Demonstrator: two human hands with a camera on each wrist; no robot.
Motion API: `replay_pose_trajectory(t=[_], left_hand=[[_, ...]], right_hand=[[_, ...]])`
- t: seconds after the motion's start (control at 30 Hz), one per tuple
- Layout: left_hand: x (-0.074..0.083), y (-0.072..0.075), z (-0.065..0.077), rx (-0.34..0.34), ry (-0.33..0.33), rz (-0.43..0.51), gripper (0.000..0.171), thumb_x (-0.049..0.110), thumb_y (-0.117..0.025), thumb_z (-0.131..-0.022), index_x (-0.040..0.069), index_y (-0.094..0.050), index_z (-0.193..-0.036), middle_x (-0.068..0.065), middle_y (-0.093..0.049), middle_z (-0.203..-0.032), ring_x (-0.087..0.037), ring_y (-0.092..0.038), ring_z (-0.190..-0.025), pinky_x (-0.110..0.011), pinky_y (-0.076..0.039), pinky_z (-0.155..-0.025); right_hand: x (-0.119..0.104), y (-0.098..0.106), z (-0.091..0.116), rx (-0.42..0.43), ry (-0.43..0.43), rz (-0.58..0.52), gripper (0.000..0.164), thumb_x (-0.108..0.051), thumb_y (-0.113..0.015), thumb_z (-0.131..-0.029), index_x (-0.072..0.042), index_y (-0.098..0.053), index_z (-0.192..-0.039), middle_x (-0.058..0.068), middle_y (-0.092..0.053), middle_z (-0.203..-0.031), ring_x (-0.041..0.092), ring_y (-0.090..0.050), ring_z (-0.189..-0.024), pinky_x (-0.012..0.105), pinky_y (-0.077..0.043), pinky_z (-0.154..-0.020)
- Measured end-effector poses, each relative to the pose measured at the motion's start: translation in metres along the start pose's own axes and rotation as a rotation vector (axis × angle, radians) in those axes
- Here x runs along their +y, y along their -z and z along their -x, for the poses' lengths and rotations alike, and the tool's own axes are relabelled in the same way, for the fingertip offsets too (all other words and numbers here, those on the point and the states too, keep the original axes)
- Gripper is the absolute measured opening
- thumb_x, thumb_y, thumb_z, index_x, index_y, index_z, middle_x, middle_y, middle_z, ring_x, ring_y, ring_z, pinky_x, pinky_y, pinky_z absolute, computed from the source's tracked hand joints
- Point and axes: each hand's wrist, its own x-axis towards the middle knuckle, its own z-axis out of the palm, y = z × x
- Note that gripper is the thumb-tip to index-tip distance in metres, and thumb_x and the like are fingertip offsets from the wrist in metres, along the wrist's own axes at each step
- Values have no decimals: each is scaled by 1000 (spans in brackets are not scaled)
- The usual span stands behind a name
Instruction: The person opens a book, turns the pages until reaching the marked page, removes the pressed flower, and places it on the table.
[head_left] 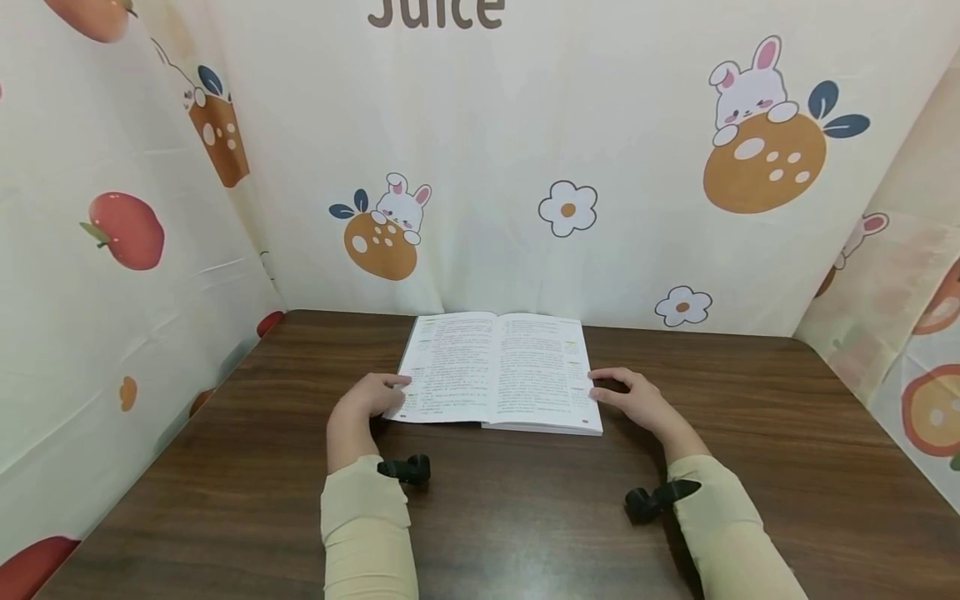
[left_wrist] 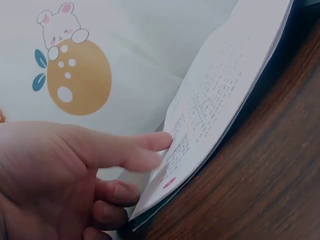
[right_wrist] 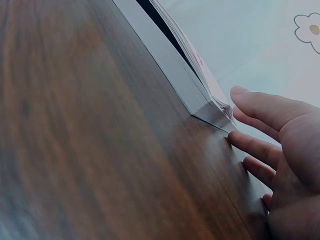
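Observation:
An open book (head_left: 534,367) with printed pages lies on the brown table. At its left edge is my left hand (head_left: 369,398), the thumb and index finger reaching over the page margin. The left wrist view shows that thumb and index finger against the page (left_wrist: 210,90), with the other fingers (left_wrist: 116,192) bent loosely beside the edge. My right hand (head_left: 637,402) is at the book's right edge, fingers spread and relaxed. In the right wrist view, its fingertips are close by the corner of the page block (right_wrist: 200,107), and a gap shows between some pages.
The wooden table (head_left: 540,517) extends in front of the book and to both sides. Behind it hangs a pale curtain (head_left: 487,150) printed with rabbits, fruit and flowers, continuing along the left and right. Dark wrist mounts (head_left: 408,470) sit on both sleeves.

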Motion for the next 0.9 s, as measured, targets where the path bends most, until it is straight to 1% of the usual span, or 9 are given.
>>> replay_pose_trajectory(t=[0.1, 0.2, 0.3, 0.37, 0.43, 0.53, 0.63, 0.77, 0.9], left_hand=[[13, -7, -3, 55, -49, -22, 37, 22, -48, -94, 14, -55, -129, -22, -39, -137, -35, -40, -117, -54, -33, -94], [34, -19, -6, 103, -192, -100, 37, 27, -50, -94, 17, -55, -129, -18, -39, -137, -35, -34, -125, -55, -31, -96], [56, -34, -9, 83, -361, -192, 35, 27, -53, -94, 20, -57, -128, -11, -42, -137, -32, -31, -128, -52, -27, -100], [66, -44, -11, 55, -435, -257, 33, 25, -53, -94, 20, -58, -126, -8, -45, -136, -29, -31, -130, -49, -23, -103], [74, -52, -12, 25, -445, -294, 32, 23, -53, -93, 20, -59, -125, -5, -46, -135, -27, -31, -131, -49, -20, -105], [78, -59, -12, 9, -406, -312, 32, 21, -54, -92, 20, -60, -124, -4, -47, -135, -26, -33, -130, -49, -20, -105], [78, -63, -13, 6, -379, -303, 33, 20, -55, -91, 19, -60, -124, -4, -48, -134, -26, -35, -130, -49, -23, -104], [78, -67, -16, 3, -373, -297, 35, 17, -51, -92, 16, -58, -126, -6, -49, -134, -28, -37, -128, -47, -29, -102], [79, -71, -18, 14, -348, -294, 38, 15, -46, -93, 15, -55, -130, -6, -49, -135, -27, -38, -128, -47, -30, -101]], right_hand=[[-1, 1, 1, 2, -10, 1, 53, -48, -63, -83, -15, -57, -124, 17, -40, -138, 39, -30, -127, 63, -22, -96], [-2, 1, 1, -2, -19, -1, 53, -48, -62, -84, -14, -57, -124, 18, -39, -139, 40, -30, -127, 63, -21, -96], [-4, 1, 2, -1, -18, -11, 51, -47, -62, -84, -14, -58, -123, 18, -39, -138, 40, -30, -127, 63, -21, -96], [-5, 0, 1, 1, -13, -19, 50, -46, -62, -85, -14, -58, -123, 18, -40, -138, 39, -30, -126, 63, -22, -96], [-5, 0, 1, 3, -10, -23, 50, -46, -62, -85, -15, -58, -123, 16, -41, -137, 38, -31, -126, 62, -23, -96], [-4, -1, 0, 6, -3, -20, 49, -47, -62, -85, -15, -58, -122, 16, -41, -137, 38, -31, -126, 61, -23, -96], [-3, -1, -1, 9, 6, -12, 50, -46, -61, -85, -14, -58, -123, 17, -41, -137, 39, -31, -126, 62, -23, -96], [-2, 0, 0, 9, 4, -15, 49, -46, -62, -85, -14, -58, -123, 17, -41, -137, 38, -31, -126, 62, -22, -96], [-1, 1, 0, 8, 4, -10, 50, -47, -61, -85, -15, -58, -123, 16, -42, -137, 38, -32, -126, 62, -23, -96]])
